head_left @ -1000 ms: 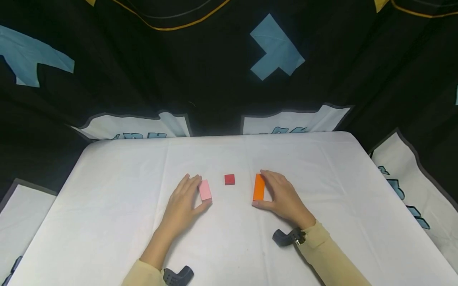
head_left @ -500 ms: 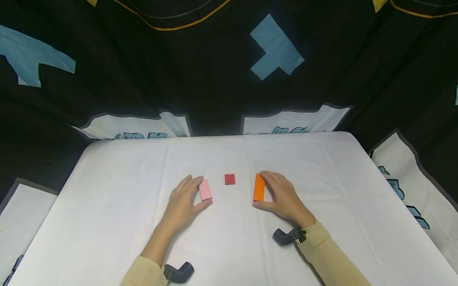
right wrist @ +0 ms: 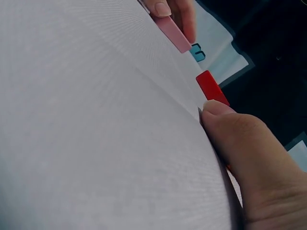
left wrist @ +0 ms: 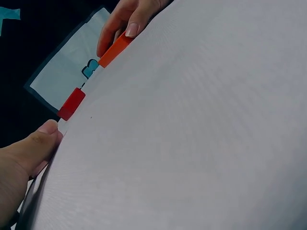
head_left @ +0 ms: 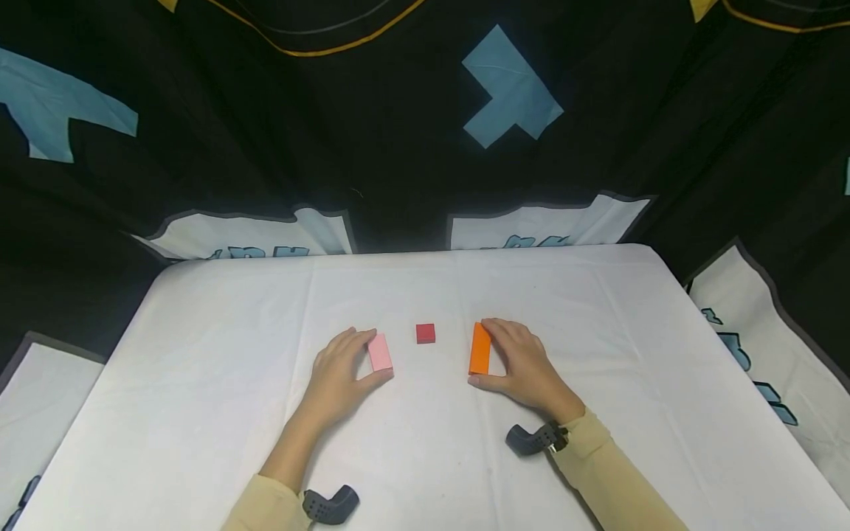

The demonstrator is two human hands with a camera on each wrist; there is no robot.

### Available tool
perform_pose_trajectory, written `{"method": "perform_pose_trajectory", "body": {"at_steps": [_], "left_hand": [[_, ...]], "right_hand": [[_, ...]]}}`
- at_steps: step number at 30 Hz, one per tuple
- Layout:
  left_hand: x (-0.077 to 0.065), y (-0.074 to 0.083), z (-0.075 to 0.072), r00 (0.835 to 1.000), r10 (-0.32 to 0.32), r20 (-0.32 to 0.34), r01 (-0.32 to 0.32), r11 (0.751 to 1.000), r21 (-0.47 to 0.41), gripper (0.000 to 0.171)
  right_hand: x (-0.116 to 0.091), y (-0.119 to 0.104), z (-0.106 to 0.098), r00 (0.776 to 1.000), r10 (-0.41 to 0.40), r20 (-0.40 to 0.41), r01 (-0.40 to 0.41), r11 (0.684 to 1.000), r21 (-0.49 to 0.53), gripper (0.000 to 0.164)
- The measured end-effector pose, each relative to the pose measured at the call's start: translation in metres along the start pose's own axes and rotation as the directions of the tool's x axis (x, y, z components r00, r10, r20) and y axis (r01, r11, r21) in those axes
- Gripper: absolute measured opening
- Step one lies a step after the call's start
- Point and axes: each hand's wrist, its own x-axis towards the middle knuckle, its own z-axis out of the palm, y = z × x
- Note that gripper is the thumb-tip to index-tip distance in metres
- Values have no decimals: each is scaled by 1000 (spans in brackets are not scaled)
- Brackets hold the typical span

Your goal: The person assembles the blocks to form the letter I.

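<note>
Fingers (head_left: 361, 340) at twelve o'clock, thumb (head_left: 377, 379) at six, my half-curled left hand (head_left: 337, 380) pinches the pink block (head_left: 381, 353); my right hand (head_left: 531, 363) grips the orange block (head_left: 479, 350) likewise, probably to leave their facing sides free. The red block (head_left: 426, 334) sits between, two o'clock from the pink.

The left sleeve (head_left: 264, 507) and right sleeve (head_left: 617, 476) are plain tan cloth, creased around the cuffs. The left wrist device (head_left: 332, 506) and right wrist device (head_left: 530, 441) are dark grey, bent like elbows, with small dots on their sides.
</note>
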Motion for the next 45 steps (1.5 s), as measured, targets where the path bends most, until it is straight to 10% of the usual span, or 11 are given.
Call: {"method": "perform_pose_trajectory", "body": {"at_steps": [26,45], "left_hand": [[-22,11,-1,992,82,-99,-85,996,-17,69],[-69,46,20,940,322,-111,-317,946,61,66]], "right_hand": [[-1,-1,3,1000,-17,-18,17,1000,-3,93],[-1,-1,2,1000,3,-8,-3,1000,0,94]]}}
